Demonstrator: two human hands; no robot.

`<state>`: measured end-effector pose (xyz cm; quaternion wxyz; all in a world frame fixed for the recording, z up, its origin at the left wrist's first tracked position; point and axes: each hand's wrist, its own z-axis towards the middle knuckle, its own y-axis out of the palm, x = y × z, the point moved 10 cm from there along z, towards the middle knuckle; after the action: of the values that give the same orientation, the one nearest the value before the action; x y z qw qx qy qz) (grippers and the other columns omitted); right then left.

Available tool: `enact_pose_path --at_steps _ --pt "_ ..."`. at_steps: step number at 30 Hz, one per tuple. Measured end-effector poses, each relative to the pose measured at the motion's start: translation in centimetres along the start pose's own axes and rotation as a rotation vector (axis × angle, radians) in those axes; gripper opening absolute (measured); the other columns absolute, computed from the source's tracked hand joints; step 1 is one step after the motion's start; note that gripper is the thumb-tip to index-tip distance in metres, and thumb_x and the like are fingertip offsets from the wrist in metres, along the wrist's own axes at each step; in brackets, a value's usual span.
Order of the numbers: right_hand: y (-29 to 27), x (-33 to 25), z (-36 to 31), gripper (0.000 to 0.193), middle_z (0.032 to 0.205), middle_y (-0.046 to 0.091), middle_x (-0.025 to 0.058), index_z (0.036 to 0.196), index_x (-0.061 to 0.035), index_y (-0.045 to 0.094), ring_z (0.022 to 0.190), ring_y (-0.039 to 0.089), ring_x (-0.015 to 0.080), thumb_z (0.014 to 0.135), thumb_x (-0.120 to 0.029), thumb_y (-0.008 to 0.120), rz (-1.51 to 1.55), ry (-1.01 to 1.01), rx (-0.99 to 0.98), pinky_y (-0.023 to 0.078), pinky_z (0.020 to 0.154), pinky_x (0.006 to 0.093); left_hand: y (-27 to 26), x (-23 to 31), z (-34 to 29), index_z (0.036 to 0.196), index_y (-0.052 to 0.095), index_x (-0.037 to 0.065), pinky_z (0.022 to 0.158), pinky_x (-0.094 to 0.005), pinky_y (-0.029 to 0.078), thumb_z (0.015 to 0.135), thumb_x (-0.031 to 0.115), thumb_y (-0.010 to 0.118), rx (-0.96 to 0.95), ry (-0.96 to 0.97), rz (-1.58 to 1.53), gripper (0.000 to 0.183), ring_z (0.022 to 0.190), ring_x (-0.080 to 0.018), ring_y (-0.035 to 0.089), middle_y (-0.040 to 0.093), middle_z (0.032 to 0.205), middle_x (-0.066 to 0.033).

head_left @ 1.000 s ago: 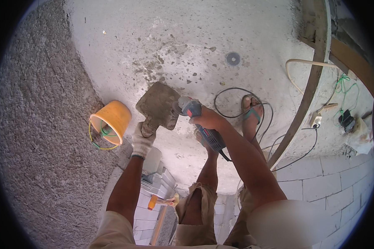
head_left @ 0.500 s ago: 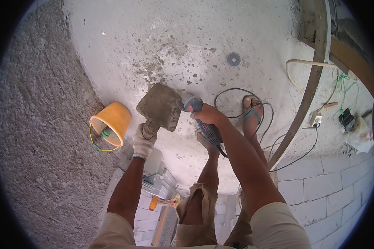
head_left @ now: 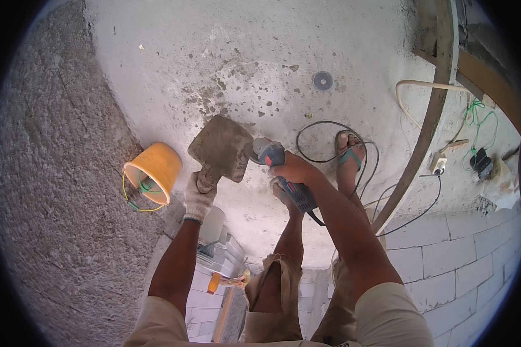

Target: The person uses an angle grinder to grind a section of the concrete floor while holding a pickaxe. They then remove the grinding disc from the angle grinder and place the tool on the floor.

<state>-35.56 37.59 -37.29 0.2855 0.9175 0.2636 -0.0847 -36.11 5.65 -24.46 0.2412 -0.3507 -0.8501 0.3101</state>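
My left hand (head_left: 199, 196), in a white knit glove, is closed round the short handle of a flat, square tool caked with grey cement (head_left: 221, 149). My bare right hand (head_left: 298, 170) grips a blue-and-black angle grinder (head_left: 297, 194) by its body, near the head. The grinder's disc sits at the right edge of the square blade; whether they touch I cannot tell. A black cord runs from the grinder's lower end. An orange bucket (head_left: 162, 165) lies tipped to the left of my gloved hand, with a green-and-yellow handle.
A loose grey disc (head_left: 323, 81) lies on the dusty concrete floor, among scattered crumbs of mortar. The grinder's cord loops round my right foot (head_left: 348, 156). A curved wooden beam (head_left: 425, 139), a socket (head_left: 439, 163) and a plastic bag (head_left: 503, 182) are on the right. Rough wall stands left.
My right hand and the grinder have shifted slightly right, and the grinder's body has tilted, showing more of its disc. My left hand and the square tool have barely moved.
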Motion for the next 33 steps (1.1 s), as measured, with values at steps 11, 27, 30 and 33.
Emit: enact_pose_path --at_steps 11,27,30,33 --pt "-0.9 -0.6 1.4 0.072 0.118 0.076 0.0228 0.130 0.0051 0.067 0.107 0.075 0.0330 0.082 -0.046 0.081 -0.083 0.013 0.011 0.057 0.094 0.0430 -0.5 0.3 -0.1 0.124 0.069 0.005 0.090 -0.0344 0.060 0.087 0.015 0.086 0.022 0.012 -0.029 0.041 0.099 -0.0199 0.075 0.078 0.107 -0.0132" --pt "0.1 -2.9 -1.4 0.082 0.127 0.073 0.0260 0.139 0.0081 0.058 0.115 0.073 0.0362 0.082 -0.046 0.080 -0.091 -0.061 -0.011 0.055 0.100 0.0455 -0.7 0.2 -0.5 0.123 0.070 0.004 0.090 -0.0326 0.059 0.086 0.011 0.086 0.030 -0.029 -0.018 0.042 0.098 -0.0163 0.072 0.077 0.105 -0.0097" --pt "-0.7 -2.0 0.6 0.083 0.127 0.072 0.0271 0.139 0.0101 0.057 0.114 0.074 0.0362 0.080 -0.044 0.081 -0.131 -0.073 0.074 0.056 0.099 0.0457 -0.4 0.4 -0.2 0.123 0.070 0.003 0.090 -0.0325 0.059 0.085 0.011 0.087 0.012 -0.009 -0.068 0.042 0.098 -0.0164 0.072 0.077 0.106 -0.0097" --pt "-0.9 -2.1 2.8 0.086 0.131 0.071 0.0289 0.143 0.0078 0.056 0.118 0.072 0.0386 0.080 -0.045 0.082 -0.144 0.002 0.056 0.055 0.101 0.0455 -0.5 -1.1 -0.2 0.123 0.070 0.003 0.090 -0.0327 0.059 0.085 0.011 0.087 0.025 0.000 -0.102 0.043 0.099 -0.0167 0.073 0.077 0.107 -0.0102"
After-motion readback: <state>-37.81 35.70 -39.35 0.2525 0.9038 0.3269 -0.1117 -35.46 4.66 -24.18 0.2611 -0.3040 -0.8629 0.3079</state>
